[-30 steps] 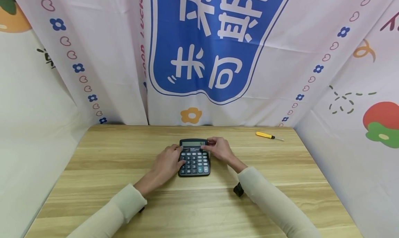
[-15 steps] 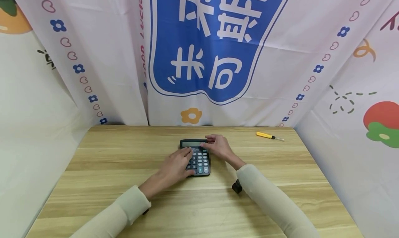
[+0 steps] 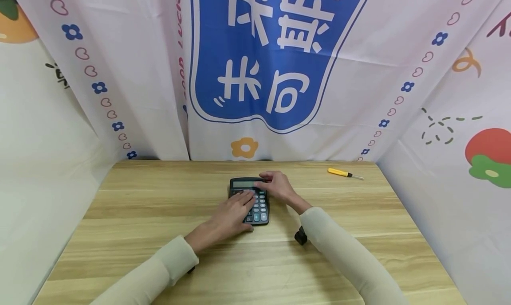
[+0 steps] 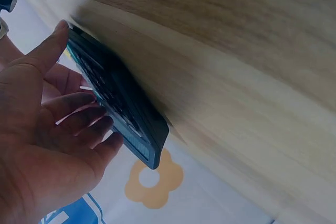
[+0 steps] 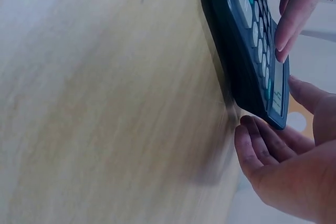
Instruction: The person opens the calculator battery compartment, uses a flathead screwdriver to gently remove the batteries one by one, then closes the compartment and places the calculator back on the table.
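Note:
A dark calculator [image 3: 262,209] with grey, black and teal keys lies on the wooden table [image 3: 159,198], its display toward the far side. Across its keypad reaches my left hand [image 3: 233,213], fingers loosely extended over the keys and thumb by the near edge; in the left wrist view that thumb [image 4: 55,38] touches the edge. My right hand [image 3: 278,187] pinches the far right corner, thumb over the display's right end. The right wrist view shows the curled right fingers [image 5: 257,145] by the corner of the calculator [image 5: 226,45]. Most left-side keys are hidden.
A screwdriver [image 3: 339,173] with a yellow handle lies at the table's far right. Printed white cloth [image 3: 159,119] hangs behind the table and along both sides. A small black object [image 3: 300,235] shows beneath the right sleeve.
My left hand has slid right across the keypad, covering more keys. My right hand has shifted slightly left over the display, whose digits were readable a second ago in the head view.

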The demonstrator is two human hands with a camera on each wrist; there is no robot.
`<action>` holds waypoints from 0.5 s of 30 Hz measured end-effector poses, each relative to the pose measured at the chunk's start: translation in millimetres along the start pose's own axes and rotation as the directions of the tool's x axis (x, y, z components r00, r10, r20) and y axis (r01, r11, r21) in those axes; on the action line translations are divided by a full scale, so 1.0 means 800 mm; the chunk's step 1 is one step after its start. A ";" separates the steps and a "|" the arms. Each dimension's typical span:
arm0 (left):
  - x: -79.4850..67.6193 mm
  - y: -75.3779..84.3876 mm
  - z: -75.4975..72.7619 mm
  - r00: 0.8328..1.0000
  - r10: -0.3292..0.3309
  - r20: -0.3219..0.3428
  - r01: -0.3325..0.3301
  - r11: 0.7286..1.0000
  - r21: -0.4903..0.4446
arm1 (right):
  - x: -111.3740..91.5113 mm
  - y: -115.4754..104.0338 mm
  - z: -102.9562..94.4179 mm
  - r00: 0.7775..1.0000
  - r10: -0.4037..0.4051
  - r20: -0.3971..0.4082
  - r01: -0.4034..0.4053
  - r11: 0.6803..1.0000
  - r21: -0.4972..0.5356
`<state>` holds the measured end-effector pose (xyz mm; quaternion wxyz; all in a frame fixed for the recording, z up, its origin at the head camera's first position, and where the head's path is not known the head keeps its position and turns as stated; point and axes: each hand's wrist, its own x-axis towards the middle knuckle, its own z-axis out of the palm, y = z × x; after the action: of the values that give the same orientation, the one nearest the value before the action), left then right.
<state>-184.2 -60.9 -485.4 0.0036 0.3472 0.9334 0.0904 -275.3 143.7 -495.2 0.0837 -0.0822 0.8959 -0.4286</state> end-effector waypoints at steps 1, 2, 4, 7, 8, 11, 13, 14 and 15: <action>0.001 -0.001 0.001 1.000 0.005 0.004 -0.005 1.000 0.005 | 0.001 0.000 0.000 1.000 -0.003 0.004 0.003 1.000 -0.003; 0.002 -0.002 0.002 1.000 0.012 0.007 -0.012 1.000 0.007 | 0.001 0.000 0.000 1.000 -0.007 0.007 0.007 1.000 -0.004; 0.004 -0.003 0.002 1.000 0.026 0.015 -0.027 1.000 0.006 | 0.002 0.000 0.000 1.000 -0.016 0.017 0.016 1.000 -0.005; 0.007 -0.006 0.003 0.998 0.053 0.028 -0.053 0.999 0.000 | 0.003 -0.001 0.001 0.999 -0.024 0.030 0.024 1.000 -0.005; 0.008 -0.006 0.003 0.997 0.063 0.035 -0.063 0.998 -0.003 | 0.003 -0.001 0.001 0.999 -0.028 0.032 0.028 1.000 -0.007; 0.010 -0.009 0.003 0.995 0.085 0.047 -0.085 0.996 -0.013 | 0.006 0.001 0.003 0.998 -0.039 0.040 0.040 0.999 -0.019; 0.011 -0.010 0.003 0.994 0.094 0.059 -0.093 0.995 -0.017 | 0.007 0.002 0.003 0.998 -0.042 0.042 0.043 0.999 -0.024; 0.011 -0.011 0.003 0.993 0.096 0.061 -0.095 0.995 -0.022 | 0.008 0.002 0.004 0.998 -0.043 0.042 0.044 0.999 -0.028; 0.012 -0.011 0.003 0.993 0.099 0.063 -0.098 0.995 -0.025 | 0.009 0.003 0.004 0.998 -0.043 0.042 0.044 0.999 -0.030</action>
<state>-197.0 -60.9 -489.0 0.0329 0.3956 0.9135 0.0893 -281.6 141.2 -499.4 0.0915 -0.1117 0.8985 -0.4147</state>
